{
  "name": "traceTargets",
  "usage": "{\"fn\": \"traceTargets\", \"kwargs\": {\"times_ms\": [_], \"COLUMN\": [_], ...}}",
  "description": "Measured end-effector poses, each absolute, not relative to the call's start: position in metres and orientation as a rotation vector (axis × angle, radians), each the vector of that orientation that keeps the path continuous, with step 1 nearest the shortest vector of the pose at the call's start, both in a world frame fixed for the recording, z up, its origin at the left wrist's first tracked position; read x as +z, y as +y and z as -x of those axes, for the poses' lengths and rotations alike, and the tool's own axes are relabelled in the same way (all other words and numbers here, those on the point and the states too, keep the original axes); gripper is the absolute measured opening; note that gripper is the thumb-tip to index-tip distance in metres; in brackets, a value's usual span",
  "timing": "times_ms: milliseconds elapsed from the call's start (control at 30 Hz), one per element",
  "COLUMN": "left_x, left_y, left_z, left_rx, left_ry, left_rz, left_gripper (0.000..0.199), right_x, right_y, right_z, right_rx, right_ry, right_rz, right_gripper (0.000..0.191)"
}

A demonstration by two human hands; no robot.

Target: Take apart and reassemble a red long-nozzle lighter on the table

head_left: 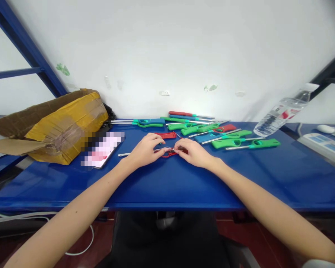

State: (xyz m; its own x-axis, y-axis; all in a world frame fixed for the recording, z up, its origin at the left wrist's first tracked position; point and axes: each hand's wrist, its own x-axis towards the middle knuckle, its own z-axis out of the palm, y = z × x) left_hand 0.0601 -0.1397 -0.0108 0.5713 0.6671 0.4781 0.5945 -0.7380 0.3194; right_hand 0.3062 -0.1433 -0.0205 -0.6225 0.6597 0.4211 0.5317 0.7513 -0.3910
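Note:
A red lighter part with a metal tube (124, 154) lies on the blue table, its body partly covered by my fingers. My left hand (147, 149) is bent over its left side, thumb and fingertips at thin pale wires (167, 149). From the right, my right hand (194, 152) pinches at the same wires, fingers curled; what exactly is between its fingertips is too small to tell. Just behind the hands lies a separate red casing piece (169, 135).
Several green, blue and red long lighters (231, 143) lie behind and to the right. A cardboard box (69, 126) and a phone (103, 149) are on the left. A water bottle (280, 113) and a white power strip (324, 147) stand at the right of the blue table (173, 186).

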Motion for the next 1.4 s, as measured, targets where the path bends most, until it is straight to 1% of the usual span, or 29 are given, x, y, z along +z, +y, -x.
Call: {"fn": "traceTargets", "kwargs": {"times_ms": [133,300,400,600,867,1067,1400], "left_x": [-0.016,-0.016,-0.016,-0.021,-0.021,-0.018,-0.011], "left_y": [-0.14,-0.14,-0.14,-0.137,-0.138,-0.138,-0.137], "left_z": [-0.064,-0.065,-0.066,-0.066,-0.067,-0.066,-0.069], "left_rx": [0.807,0.861,0.843,0.787,0.832,0.835,0.769], "left_ry": [1.014,1.012,0.996,0.997,0.999,1.019,0.991], "left_rz": [-2.649,-2.594,-2.596,-2.62,-2.615,-2.625,-2.719], "left_gripper": [0.023,0.02,0.017,0.019,0.013,0.009,0.01], "right_x": [-0.021,-0.018,-0.017,-0.02,-0.013,-0.011,-0.014], "right_y": [-0.144,-0.146,-0.146,-0.144,-0.146,-0.144,-0.142], "right_z": [-0.306,-0.304,-0.304,-0.304,-0.31,-0.316,-0.313], "right_rx": [0.308,0.297,0.294,0.291,0.289,0.305,0.27], "right_ry": [-2.401,-2.412,-2.415,-2.424,-2.442,-2.499,-2.514], "right_rz": [0.896,0.89,0.889,0.88,0.931,0.953,0.885], "right_gripper": [0.01,0.011,0.011,0.011,0.009,0.017,0.018]}}
